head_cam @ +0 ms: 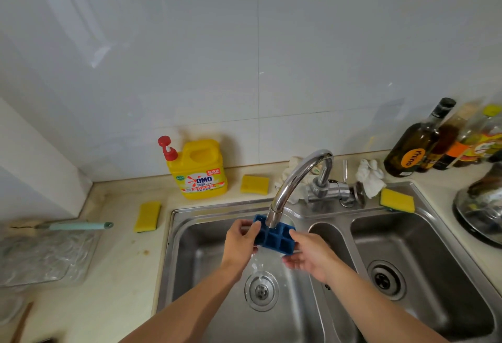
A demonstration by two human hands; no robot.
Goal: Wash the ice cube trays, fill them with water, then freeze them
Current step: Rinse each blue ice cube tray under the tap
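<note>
Both hands — left hand (240, 242), right hand (312, 255) — grip a blue ice cube tray (274, 236) under the running tap (296, 179); washing underway — filling and freezing remain.

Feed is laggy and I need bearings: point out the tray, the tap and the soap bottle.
tray (273, 239): head view, a middle cell of its blue grid.
tap (294, 177): head view, the curved chrome spout.
soap bottle (203, 181): head view, the front label.

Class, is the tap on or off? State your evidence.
On. Water spills from the blue tray held under the tap and streams down to the drain.
</note>
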